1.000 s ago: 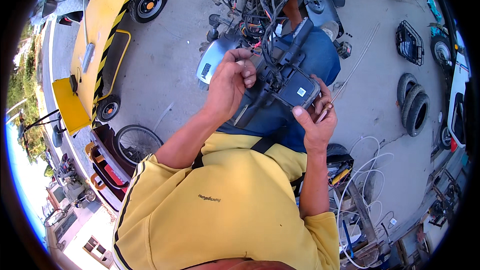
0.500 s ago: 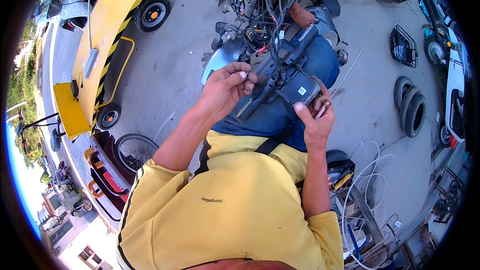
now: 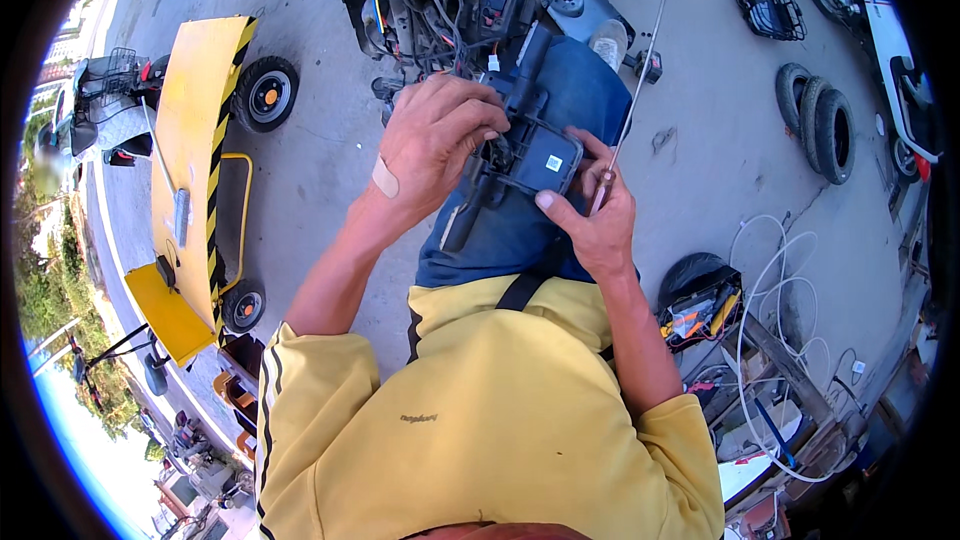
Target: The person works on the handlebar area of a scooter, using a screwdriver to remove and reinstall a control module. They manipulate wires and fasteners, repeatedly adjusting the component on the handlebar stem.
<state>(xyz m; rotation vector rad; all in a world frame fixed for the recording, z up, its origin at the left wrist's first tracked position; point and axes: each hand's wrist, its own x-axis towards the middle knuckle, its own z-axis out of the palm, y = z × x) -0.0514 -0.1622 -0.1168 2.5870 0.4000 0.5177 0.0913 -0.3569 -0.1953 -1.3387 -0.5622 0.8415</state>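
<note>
A black plastic housing, with a small white code label and bar-like arms, lies across my blue-trousered lap. My left hand is bent over its left side, fingertips pinched together where black cables meet it. What those fingers hold is hidden beneath them. My right hand steadies the housing's right edge with thumb and fingers. The same hand holds a screwdriver, its long thin shaft slanting up and away from me. A tan patch sticks to my left wrist.
Just ahead stands a partly stripped vehicle with a tangle of wires. A yellow cart is at left. At right are several old tyres, a black wire basket, and a coiled white hose near an open tool bag.
My left hand has gone from a pinch in the air down onto the housing. The screwdriver now points more upright. A hand-like shape beyond my knee is gone, and the whole view has shifted.
</note>
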